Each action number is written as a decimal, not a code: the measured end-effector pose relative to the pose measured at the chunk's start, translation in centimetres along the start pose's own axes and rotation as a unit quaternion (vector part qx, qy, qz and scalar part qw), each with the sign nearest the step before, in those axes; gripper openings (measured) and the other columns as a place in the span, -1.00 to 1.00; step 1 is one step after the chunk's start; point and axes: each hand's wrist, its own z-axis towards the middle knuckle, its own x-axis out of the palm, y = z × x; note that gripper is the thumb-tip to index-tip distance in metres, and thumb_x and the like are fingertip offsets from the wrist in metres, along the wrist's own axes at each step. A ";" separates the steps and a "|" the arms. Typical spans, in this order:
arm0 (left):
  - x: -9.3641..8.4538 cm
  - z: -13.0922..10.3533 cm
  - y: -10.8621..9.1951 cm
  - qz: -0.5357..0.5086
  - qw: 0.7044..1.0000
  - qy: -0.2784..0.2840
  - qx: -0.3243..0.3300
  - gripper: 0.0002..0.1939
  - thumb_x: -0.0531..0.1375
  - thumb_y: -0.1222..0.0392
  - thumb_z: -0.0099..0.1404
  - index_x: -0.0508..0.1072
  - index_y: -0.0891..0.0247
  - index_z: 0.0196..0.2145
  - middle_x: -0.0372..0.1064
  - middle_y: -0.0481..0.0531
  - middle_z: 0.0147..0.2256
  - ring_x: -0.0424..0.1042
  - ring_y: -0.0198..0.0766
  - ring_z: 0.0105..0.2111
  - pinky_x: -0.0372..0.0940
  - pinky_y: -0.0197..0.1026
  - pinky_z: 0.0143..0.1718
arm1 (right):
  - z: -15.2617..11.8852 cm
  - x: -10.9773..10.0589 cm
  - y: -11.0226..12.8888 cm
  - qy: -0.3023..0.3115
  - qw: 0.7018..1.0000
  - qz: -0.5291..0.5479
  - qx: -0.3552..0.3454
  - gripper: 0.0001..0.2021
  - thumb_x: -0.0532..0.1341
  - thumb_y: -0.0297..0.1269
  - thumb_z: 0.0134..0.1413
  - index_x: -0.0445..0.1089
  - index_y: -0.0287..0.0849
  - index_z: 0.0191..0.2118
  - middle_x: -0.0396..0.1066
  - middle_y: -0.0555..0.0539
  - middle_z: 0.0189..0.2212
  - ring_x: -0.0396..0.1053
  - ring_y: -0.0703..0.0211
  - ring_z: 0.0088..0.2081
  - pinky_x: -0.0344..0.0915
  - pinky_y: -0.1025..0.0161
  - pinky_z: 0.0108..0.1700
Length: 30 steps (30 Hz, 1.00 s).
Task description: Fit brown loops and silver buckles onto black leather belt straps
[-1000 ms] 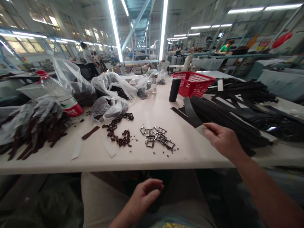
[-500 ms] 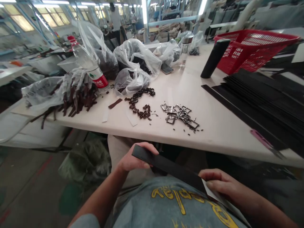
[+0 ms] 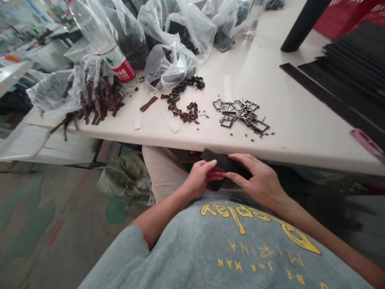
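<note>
My left hand [image 3: 198, 176] pinches the strip [image 3: 219, 160] between thumb and curled fingers; my right hand [image 3: 263, 178], thumb and fingers parted, grips its edges. The strip sits over my lap, beside the table's [image 3: 300, 124] near edge. Beyond: buckles [image 3: 248, 114], loops [image 3: 189, 117], bags [image 3: 171, 66].

Desk [image 3: 258, 76]: red-labelled clear bottle [image 3: 118, 62] towards left edge, translucent plastic bags [image 3: 185, 64] just right of it. Phone-like dark slab [image 3: 224, 41] lying flat beside bags, well back from near edge. Upright black cylinder [image 3: 303, 28] near red basket [image 3: 339, 18], right side. Pink-handled tool [image 3: 365, 140] close to near edge, right. Olive sack [image 3: 123, 176] on floor [image 3: 90, 224].
</note>
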 end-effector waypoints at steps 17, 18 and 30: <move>0.7 -0.7 2.1 -0.032 0.999 0.013 0.007 -0.48 0.38 -0.19 0.08 0.54 0.39 -0.29 0.57 0.14 -0.41 0.59 -0.09 -0.29 0.43 -0.09 -0.11 | 0.2 2.5 -1.4 -0.031 0.991 -0.102 -0.082 -0.66 0.14 -0.09 0.33 0.52 -0.23 -0.07 0.58 -0.19 -0.21 0.53 0.01 -0.23 0.42 0.17 -0.18; 0.5 -0.7 2.0 -0.015 1.000 0.019 0.016 -0.47 0.37 -0.21 0.08 0.55 0.39 -0.29 0.58 0.15 -0.40 0.59 -0.08 -0.28 0.42 -0.09 -0.11 | 0.2 2.6 -1.4 -0.026 0.990 -0.105 -0.085 -0.67 0.14 -0.09 0.34 0.52 -0.22 -0.09 0.58 -0.18 -0.22 0.53 0.02 -0.25 0.41 0.18 -0.19; -3.0 0.0 -1.6 0.386 0.872 -0.021 0.300 -0.54 0.38 -0.05 0.15 0.52 0.20 -0.05 0.51 0.12 -0.04 0.48 -0.09 -0.02 0.37 -0.10 0.01 | 0.0 2.1 -0.7 -0.013 0.987 -0.106 -0.118 -0.76 0.15 -0.23 0.33 0.52 -0.17 -0.30 0.52 -0.07 -0.43 0.45 0.12 -0.39 0.22 0.22 -0.33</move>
